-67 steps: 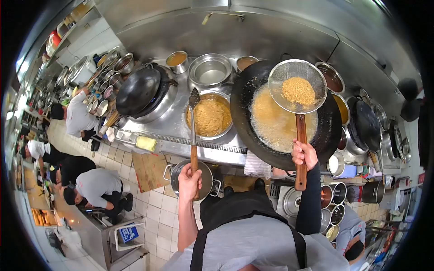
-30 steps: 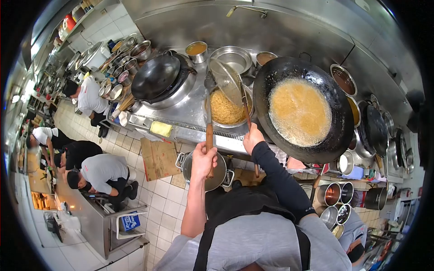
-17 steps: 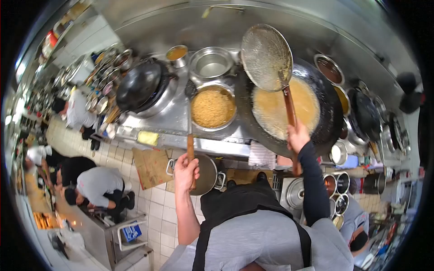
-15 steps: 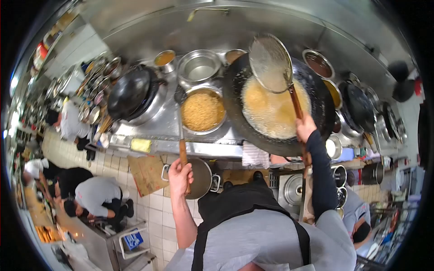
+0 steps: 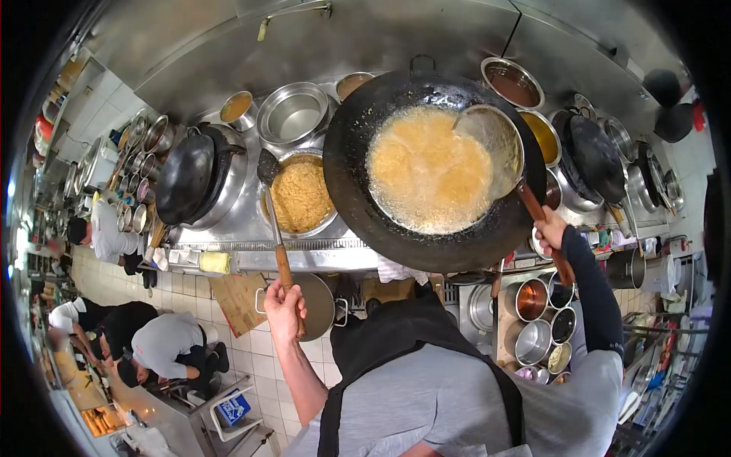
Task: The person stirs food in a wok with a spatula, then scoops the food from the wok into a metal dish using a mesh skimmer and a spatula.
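Observation:
My right hand (image 5: 550, 231) is closed round the wooden handle of a round mesh strainer (image 5: 499, 145), whose bowl dips at the right side of the bubbling golden oil (image 5: 426, 171) in a big black wok (image 5: 354, 183). In my left hand (image 5: 285, 311) is the wooden handle of a long metal ladle (image 5: 272, 209). The ladle's dark head lies at the upper left rim of a steel bowl (image 5: 329, 222) filled with golden crumbly food (image 5: 299, 196). That bowl sits just left of the wok.
An empty-looking steel bowl (image 5: 293, 114) and a pot of orange liquid (image 5: 237, 109) stand behind. Stacked black woks (image 5: 185, 179) are at left. Below the counter edge is a large pot (image 5: 314, 301); several small pots (image 5: 531, 299) stand at right. People (image 5: 171, 343) bend at the lower left.
The strainer went over the food bowl, came back over the wok, and has now lowered into the oil's right side. Golden food once in its mesh is gone. The whole view has shifted.

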A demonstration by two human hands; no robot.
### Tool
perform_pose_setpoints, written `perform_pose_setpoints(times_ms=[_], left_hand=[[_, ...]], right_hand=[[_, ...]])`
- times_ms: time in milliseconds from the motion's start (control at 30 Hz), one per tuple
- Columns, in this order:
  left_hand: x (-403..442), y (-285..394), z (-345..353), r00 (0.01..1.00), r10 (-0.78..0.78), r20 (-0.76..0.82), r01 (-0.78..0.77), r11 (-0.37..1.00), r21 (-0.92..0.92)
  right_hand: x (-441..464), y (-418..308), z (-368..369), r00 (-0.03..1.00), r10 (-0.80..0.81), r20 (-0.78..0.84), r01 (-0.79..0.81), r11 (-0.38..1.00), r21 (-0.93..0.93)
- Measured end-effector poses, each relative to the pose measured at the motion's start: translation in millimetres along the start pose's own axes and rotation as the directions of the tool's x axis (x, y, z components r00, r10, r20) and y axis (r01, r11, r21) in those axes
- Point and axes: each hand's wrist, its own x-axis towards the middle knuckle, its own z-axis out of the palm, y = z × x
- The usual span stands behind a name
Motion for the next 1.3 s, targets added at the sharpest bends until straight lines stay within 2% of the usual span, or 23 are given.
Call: perform_pose_setpoints(times_ms=[67,100,200,300,467,567,800,967,1067,1133,1200,1267,1300], left_hand=[[-7.4,0.9,10.0,0.999,0.003,-0.034,-0.003,1.0,-0.014],[-10.0,-0.6,12.4,0.999,0.005,-0.046,-0.005,1.0,-0.012],[-15.7,-5.4,18.3,0.997,0.015,-0.073,-0.017,1.0,-0.016],[-19.4,-9.6,23.2,0.996,0.024,-0.085,-0.026,0.999,-0.026],[-27.3,-8.5,34.4,0.996,0.026,-0.085,-0.028,0.999,-0.016],[-32.2,-13.5,38.5,0.992,0.036,-0.121,-0.04,0.999,-0.031],[-41.9,-10.5,47.5,0.991,0.058,-0.121,-0.061,0.998,-0.019],[-45.7,-12.5,47.4,0.988,0.056,-0.147,-0.06,0.998,-0.018],[-50.7,-16.3,48.4,0.988,0.042,-0.15,-0.046,0.999,-0.019],[-44.9,-14.8,49.3,0.989,0.047,-0.14,-0.048,0.999,-0.004],[-45.0,-16.6,47.1,0.99,0.039,-0.135,-0.035,0.999,0.035],[-46.3,-17.4,49.7,0.992,0.034,-0.12,-0.032,0.999,0.012],[-44.1,-14.9,50.8,0.993,0.041,-0.108,-0.041,0.999,0.004]], right_hand=[[-0.3,15.6,-2.2,0.987,0.02,0.163,-0.027,0.999,0.046],[-4.8,18.5,2.6,0.973,0.122,0.195,-0.151,0.978,0.145],[-10.5,16.7,22.9,0.899,0.178,0.401,-0.285,0.932,0.223],[-10.0,5.7,43.8,0.785,0.122,0.608,-0.357,0.89,0.283],[16.9,-0.9,81.6,0.686,0.001,0.728,-0.365,0.866,0.343],[31.7,-8.9,101.2,0.649,-0.057,0.759,-0.38,0.84,0.388],[67.0,-14.6,140.6,0.633,-0.188,0.751,-0.37,0.778,0.507],[77.4,-12.9,143.1,0.657,-0.302,0.691,-0.361,0.678,0.64],[80.5,-22.5,166.3,0.74,-0.335,0.583,-0.231,0.687,0.688],[84.8,-28.6,140.8,0.714,-0.3,0.633,-0.245,0.74,0.627],[84.1,-30.3,141.2,0.765,-0.315,0.562,-0.211,0.702,0.68],[112.2,-15.0,175.2,0.722,-0.419,0.55,-0.276,0.554,0.785],[104.8,-22.0,175.9,0.75,-0.425,0.507,-0.203,0.581,0.788]])
